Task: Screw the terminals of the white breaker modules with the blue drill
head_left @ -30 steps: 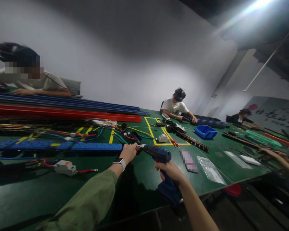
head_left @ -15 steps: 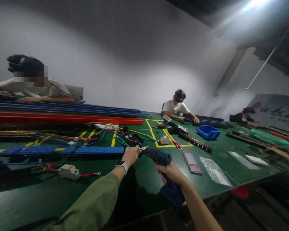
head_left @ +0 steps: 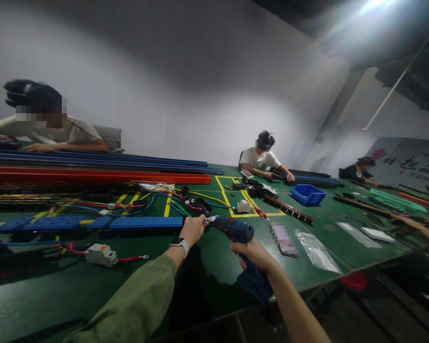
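Observation:
My right hand point(head_left: 253, 253) is wrapped round the handle of a blue cordless drill point(head_left: 240, 230), whose nose points left. At its tip, my left hand point(head_left: 193, 228) is closed on a small white-and-blue part point(head_left: 212, 219); its kind is too small to make out. Bit and part meet or nearly meet there; I cannot tell which. Beside my left hand lies a long blue socket strip point(head_left: 146, 222), its right end reaching my fingers. A grey-white circuit breaker point(head_left: 100, 255) with a red lead rests nearer, to the left of my wrist.
Loose coloured wires point(head_left: 153, 195) and a second breaker point(head_left: 243, 206) lie beyond my hands. Red channel point(head_left: 186, 178) runs along the back left. A phone point(head_left: 283, 239), a plastic bag point(head_left: 318, 252) and a blue bin point(head_left: 308, 194) are on the right. Other people work around the table.
The view has shifted slightly. Both hands keep nearly the same position, with the drill still at the small part.

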`<state>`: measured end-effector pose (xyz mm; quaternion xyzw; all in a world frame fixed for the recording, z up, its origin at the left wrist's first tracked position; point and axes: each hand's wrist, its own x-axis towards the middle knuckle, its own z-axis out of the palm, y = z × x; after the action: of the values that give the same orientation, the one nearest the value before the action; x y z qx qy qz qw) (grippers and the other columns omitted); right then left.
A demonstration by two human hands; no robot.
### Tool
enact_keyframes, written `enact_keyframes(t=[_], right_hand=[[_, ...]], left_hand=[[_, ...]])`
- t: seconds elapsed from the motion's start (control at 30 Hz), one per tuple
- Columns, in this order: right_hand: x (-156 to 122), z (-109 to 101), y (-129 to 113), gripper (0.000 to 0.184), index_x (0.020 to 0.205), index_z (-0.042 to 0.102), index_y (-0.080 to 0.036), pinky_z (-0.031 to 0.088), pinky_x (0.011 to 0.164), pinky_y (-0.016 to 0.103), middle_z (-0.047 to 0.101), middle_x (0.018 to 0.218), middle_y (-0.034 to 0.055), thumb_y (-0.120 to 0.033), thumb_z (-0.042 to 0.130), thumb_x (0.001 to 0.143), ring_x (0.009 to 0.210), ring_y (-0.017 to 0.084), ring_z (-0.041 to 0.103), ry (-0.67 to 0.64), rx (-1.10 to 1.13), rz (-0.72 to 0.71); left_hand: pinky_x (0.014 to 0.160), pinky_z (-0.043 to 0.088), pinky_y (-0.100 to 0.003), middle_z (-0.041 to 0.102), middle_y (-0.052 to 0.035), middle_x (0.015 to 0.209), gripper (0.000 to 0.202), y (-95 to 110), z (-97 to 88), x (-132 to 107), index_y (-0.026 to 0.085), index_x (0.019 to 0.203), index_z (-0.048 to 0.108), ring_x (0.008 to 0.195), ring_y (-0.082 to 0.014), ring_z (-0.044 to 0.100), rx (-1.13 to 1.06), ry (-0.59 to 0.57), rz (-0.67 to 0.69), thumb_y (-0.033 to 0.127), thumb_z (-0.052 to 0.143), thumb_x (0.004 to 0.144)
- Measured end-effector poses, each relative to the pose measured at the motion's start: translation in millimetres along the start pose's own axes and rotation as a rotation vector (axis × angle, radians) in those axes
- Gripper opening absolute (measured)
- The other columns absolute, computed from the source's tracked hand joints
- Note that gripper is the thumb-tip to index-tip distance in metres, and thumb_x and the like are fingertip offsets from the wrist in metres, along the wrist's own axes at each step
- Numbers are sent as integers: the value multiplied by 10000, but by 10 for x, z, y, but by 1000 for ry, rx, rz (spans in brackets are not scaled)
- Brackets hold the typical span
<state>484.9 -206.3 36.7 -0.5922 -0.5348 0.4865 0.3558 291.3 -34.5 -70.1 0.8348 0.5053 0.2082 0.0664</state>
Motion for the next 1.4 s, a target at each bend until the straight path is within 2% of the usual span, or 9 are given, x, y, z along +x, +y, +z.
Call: enact_keyframes(t=[0.27, 1.0, 1.4], right_hand=[[-16, 5, -43, 174, 816, 513, -185, 345, 372, 219, 532, 562, -64, -250, 649, 728, 363, 92, 488, 17, -8, 11], [20, 5, -15, 139, 811, 547, -175, 363, 380, 227, 551, 568, -48, -254, 647, 756, 363, 96, 486, -14, -8, -11], [15, 15, -7, 138, 792, 534, -184, 353, 378, 219, 514, 493, -61, -270, 640, 772, 358, 104, 481, -15, -36, 14]], left_hand=[[890, 314, -365, 736, -93, 968, 271, 15, -12, -4, 210, 1055, 590, 950, -226, 665, 6, -13, -19, 387, 392, 1000], [905, 305, -369, 734, -93, 917, 285, 2, 3, 7, 206, 1048, 589, 931, -235, 669, -8, 0, -4, 406, 390, 1005], [900, 304, -368, 737, -91, 941, 281, 10, -15, 2, 204, 1041, 592, 936, -233, 667, 6, -14, -9, 395, 390, 1003]])
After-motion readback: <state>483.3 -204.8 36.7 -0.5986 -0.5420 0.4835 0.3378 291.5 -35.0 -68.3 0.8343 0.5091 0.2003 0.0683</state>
